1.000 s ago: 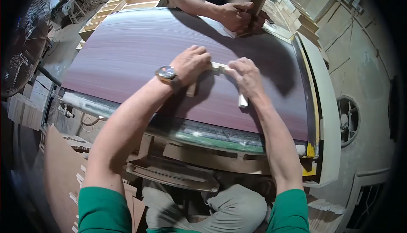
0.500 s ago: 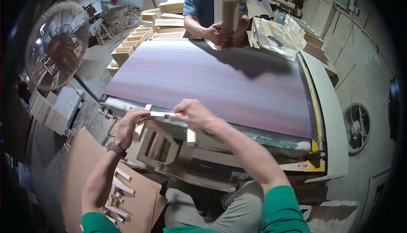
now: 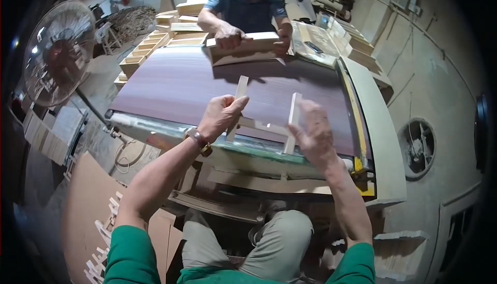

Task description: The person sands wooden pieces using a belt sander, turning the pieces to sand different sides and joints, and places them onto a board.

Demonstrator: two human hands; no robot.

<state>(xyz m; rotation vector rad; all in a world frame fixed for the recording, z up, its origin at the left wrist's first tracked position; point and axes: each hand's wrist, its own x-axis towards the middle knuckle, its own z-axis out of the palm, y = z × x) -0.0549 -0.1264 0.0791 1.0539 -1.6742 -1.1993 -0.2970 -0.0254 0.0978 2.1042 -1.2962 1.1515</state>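
Observation:
A small H-shaped wooden frame (image 3: 264, 125), two pale bars joined by a crosspiece, is held above the near edge of a wide purple sanding belt (image 3: 171, 85). My left hand (image 3: 222, 117) is closed round its left bar, which sticks up past the fingers. Beside the right bar is my right hand (image 3: 317, 133), slightly blurred, fingers stretched upward. Its thumb side is against or very close to that bar; contact is hard to tell.
Across the belt, a co-worker's hands (image 3: 230, 36) hold a wooden box (image 3: 246, 50) on it. Stacked drawers (image 3: 147, 46) stand behind. A large fan (image 3: 59, 51) is at left. Loose wooden pieces (image 3: 98, 263) lie on a brown board (image 3: 85, 206) at lower left.
The wooden frame has moved right and now stands over the belt's front edge. My right hand has gone from a closed grip to stretched fingers. The co-worker's box has tipped from upright to lying lengthwise.

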